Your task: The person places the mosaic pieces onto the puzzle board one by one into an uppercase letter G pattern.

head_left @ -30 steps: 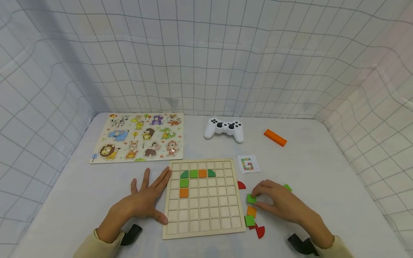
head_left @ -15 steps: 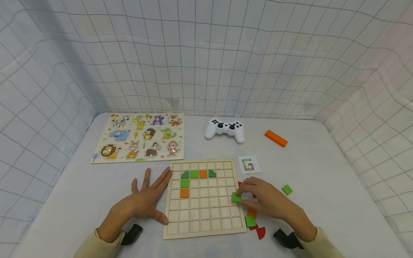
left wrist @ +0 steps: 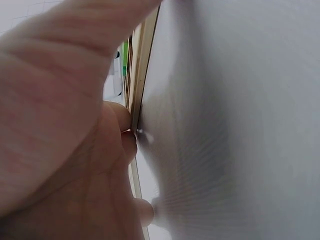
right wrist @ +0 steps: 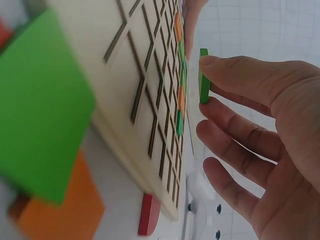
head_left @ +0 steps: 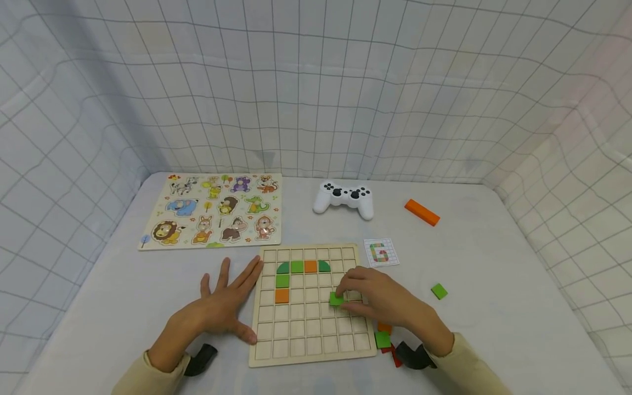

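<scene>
A wooden grid board (head_left: 297,348) lies on the white table, with green and orange square tiles and two dark green quarter-circle tiles set in its upper left cells. My right hand (head_left: 377,295) pinches a light green square tile (head_left: 336,299) between thumb and fingers over the board's right half. In the right wrist view that tile (right wrist: 204,75) is held on edge, raised off the board. My left hand (head_left: 222,304) lies with fingers spread, its fingertips and thumb touching the board's left edge. The left wrist view shows fingertips (left wrist: 129,146) right at that edge.
Loose tiles, including a green square (head_left: 382,339) and an orange one (head_left: 384,328), lie by the board's right edge. Another green tile (head_left: 439,291) sits farther right. Behind are a pattern card (head_left: 381,252), a white game controller (head_left: 344,199), an orange block (head_left: 422,212) and an animal puzzle (head_left: 212,211).
My right hand has picked up the green tile from beside the board and carried it left over the grid. My left hand has stayed in place.
</scene>
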The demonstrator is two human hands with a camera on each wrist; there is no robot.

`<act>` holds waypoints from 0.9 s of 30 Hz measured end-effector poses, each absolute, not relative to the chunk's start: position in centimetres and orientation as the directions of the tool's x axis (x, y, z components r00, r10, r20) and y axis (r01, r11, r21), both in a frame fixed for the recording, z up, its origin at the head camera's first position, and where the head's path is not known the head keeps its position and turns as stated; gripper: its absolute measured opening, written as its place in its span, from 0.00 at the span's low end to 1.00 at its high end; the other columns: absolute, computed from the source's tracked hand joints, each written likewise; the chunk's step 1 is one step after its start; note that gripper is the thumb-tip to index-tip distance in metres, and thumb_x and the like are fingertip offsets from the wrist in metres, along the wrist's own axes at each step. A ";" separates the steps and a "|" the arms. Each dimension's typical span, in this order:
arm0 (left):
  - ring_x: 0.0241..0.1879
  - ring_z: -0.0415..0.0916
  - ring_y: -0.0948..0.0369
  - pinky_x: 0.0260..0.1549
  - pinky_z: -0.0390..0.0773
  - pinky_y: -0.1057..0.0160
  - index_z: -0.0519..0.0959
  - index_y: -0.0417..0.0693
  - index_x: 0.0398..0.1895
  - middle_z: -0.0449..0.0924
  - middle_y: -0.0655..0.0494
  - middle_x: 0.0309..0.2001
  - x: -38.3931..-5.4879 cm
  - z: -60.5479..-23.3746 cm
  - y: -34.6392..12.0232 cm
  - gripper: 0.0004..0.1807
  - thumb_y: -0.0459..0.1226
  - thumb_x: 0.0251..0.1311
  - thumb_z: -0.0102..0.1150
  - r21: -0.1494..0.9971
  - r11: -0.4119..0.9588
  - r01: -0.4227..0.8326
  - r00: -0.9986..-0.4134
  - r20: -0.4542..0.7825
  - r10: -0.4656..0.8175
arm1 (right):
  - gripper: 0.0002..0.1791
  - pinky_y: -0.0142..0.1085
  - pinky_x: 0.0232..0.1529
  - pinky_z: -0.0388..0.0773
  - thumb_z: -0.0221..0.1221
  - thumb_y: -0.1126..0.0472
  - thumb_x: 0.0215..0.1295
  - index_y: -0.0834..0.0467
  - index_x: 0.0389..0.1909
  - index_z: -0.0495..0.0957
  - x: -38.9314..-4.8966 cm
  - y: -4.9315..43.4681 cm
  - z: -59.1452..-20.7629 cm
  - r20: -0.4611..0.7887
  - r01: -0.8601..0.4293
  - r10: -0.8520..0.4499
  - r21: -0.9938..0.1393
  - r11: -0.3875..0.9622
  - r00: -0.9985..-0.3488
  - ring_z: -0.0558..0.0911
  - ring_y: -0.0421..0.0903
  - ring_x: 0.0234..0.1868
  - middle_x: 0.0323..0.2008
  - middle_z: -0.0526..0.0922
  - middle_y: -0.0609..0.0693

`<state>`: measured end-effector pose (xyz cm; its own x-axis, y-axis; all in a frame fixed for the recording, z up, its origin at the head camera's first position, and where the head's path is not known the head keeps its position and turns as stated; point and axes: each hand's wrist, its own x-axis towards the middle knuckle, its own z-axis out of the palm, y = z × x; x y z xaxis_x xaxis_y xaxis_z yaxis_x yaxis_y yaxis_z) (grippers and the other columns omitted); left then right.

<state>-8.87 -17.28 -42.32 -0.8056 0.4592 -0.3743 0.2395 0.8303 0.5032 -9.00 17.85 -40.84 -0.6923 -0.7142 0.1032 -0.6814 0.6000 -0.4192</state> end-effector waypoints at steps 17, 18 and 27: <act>0.72 0.13 0.26 0.57 0.24 0.17 0.35 0.52 0.82 0.27 0.49 0.82 -8.8 -42.2 -17.2 0.81 0.62 0.26 0.79 0.500 0.831 0.243 -0.809 -0.368 0.458 | 0.08 0.31 0.50 0.77 0.68 0.50 0.64 0.46 0.42 0.85 -9.5 11.7 -41.2 0.115 -0.760 -0.778 -0.343 0.552 -0.617 0.80 0.37 0.45 0.43 0.83 0.39; 0.72 0.14 0.26 0.57 0.24 0.17 0.35 0.52 0.82 0.26 0.49 0.82 -8.8 -42.2 -17.2 0.81 0.62 0.26 0.79 0.500 0.831 0.243 -0.810 -0.367 0.458 | 0.09 0.31 0.50 0.77 0.67 0.50 0.64 0.46 0.42 0.85 -9.5 11.3 -41.2 0.110 -0.759 -0.778 -0.339 0.555 -0.618 0.80 0.37 0.45 0.43 0.83 0.39; 0.72 0.14 0.25 0.56 0.24 0.17 0.35 0.52 0.82 0.27 0.50 0.82 -8.8 -42.4 -17.3 0.81 0.63 0.26 0.78 0.502 0.829 0.247 -0.811 -0.361 0.460 | 0.08 0.30 0.49 0.77 0.68 0.48 0.63 0.43 0.41 0.85 -8.7 8.8 -41.8 0.095 -0.754 -0.763 -0.275 0.597 -0.639 0.81 0.36 0.45 0.42 0.84 0.37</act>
<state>-8.82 -17.26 -42.40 -0.8109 0.4604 -0.3612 0.2468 0.8288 0.5022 -8.73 8.81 -41.75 -0.6390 -0.7633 0.0952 -0.7538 0.5968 -0.2750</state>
